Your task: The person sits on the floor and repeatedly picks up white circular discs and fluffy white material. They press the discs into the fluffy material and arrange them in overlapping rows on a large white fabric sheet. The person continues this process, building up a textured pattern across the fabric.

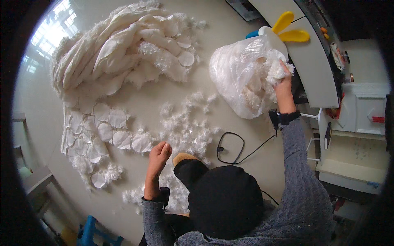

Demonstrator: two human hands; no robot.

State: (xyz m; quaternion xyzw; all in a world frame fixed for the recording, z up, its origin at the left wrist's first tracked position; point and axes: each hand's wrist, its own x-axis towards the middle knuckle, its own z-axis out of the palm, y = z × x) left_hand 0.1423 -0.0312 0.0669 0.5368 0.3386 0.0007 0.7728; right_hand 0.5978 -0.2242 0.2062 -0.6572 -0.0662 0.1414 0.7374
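My right hand (284,78) reaches to the mouth of a clear plastic bag (229,70). It grips a bunch of fluffy white fabric pieces (275,69). More white and cream fluff fills the bag. My left hand (160,150) is curled closed above the floor, beside a strip of joined round white fabric patches (121,140); nothing shows in its fingers. Loose white fluffy pieces (187,129) lie scattered on the floor just beyond it. A large heap of white cloth with fringed edges (120,52) lies at the upper left, continuous with more round patches (89,147).
A black cable (231,161) loops on the floor and runs to the band on my right wrist. Right of the bag stands a white-topped piece of furniture (317,61), with yellow petal-like pieces (289,27) near it. A blue plastic stool (95,233) is at the lower left.
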